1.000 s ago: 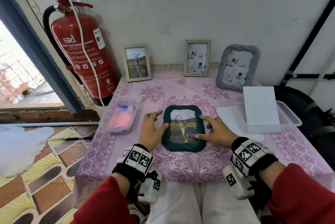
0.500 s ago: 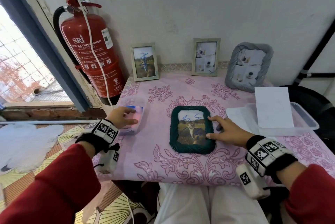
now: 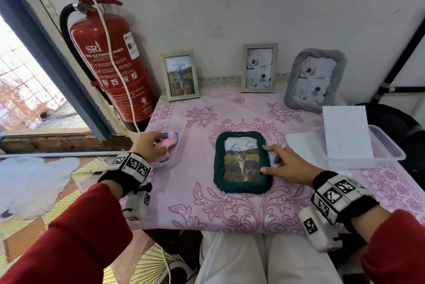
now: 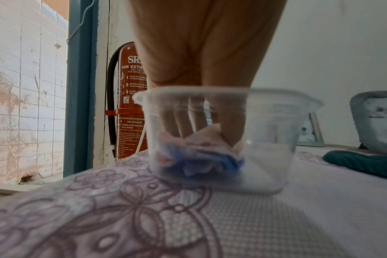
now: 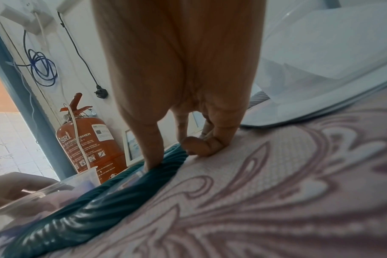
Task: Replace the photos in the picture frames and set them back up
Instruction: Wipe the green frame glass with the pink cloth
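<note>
A dark green frame (image 3: 239, 188) lies face up mid-table, holding a cat photo (image 3: 241, 164) scribbled with blue ink. My right hand (image 3: 266, 158) rests on its right edge, index finger and thumb on the rim, the other fingers curled on the cloth beside it. The right wrist view shows the thumb pressing the green frame (image 5: 88, 214). My left hand (image 3: 161, 145) reaches into a clear tub (image 4: 272, 139) at the table's left and pinches a pink and blue cloth (image 4: 199, 153). At the back stand three frames: left (image 3: 180, 75), middle (image 3: 259, 67), grey right (image 3: 315, 80).
A clear shallow tray (image 3: 391, 145) with a white sheet (image 3: 347, 132) leaning in it sits on the right. A red fire extinguisher (image 3: 108, 58) stands against the wall left of the table. The pink patterned tablecloth (image 3: 230, 210) covers the table to its near edge.
My left hand left the green frame, moved left into the clear tub and took hold of the cloth. The right hand has stayed on the frame's right edge.
</note>
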The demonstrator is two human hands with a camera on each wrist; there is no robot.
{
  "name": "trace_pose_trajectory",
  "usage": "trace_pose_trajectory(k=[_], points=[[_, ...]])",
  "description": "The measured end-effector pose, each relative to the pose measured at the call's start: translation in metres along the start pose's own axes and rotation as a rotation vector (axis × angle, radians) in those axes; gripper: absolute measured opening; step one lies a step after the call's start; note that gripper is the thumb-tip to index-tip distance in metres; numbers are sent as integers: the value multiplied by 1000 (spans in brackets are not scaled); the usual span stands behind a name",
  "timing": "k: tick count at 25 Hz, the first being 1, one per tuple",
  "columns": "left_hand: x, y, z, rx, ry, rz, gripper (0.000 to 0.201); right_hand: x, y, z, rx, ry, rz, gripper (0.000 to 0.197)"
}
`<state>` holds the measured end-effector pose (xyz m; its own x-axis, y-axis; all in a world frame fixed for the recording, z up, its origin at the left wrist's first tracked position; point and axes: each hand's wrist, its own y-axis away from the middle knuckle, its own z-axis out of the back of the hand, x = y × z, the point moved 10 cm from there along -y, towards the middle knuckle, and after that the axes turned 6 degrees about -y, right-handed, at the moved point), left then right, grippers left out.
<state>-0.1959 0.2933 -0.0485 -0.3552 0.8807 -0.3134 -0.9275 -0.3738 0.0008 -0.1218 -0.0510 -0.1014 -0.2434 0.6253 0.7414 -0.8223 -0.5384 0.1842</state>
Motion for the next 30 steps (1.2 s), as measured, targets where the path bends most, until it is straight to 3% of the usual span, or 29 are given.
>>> trace_pose_trajectory(k=[3, 6, 8, 12, 18, 25, 30], points=[[-9, 5, 27, -171, 134, 18, 36, 1, 1, 0, 1, -4, -2, 70], [-45, 15, 67, -421, 134, -112, 34, 3, 3, 0, -5, -6, -1, 69], [-78, 21, 79, -482, 140, -219, 37, 4, 5, 0, -8, -8, 2, 69], [-134, 25, 56, -357, 297, -342, 38, 4, 6, 0, -12, -11, -4, 71], [-171, 30, -24, -86, 241, -335, 45, 0, 3, 0, -21, -22, -11, 66], [-190, 31, -79, 237, -40, -436, 44, -6, -3, -1, -24, -19, -7, 58], [-177, 32, -94, 358, -321, -414, 67, -6, -1, 0, -26, -29, -12, 58]])
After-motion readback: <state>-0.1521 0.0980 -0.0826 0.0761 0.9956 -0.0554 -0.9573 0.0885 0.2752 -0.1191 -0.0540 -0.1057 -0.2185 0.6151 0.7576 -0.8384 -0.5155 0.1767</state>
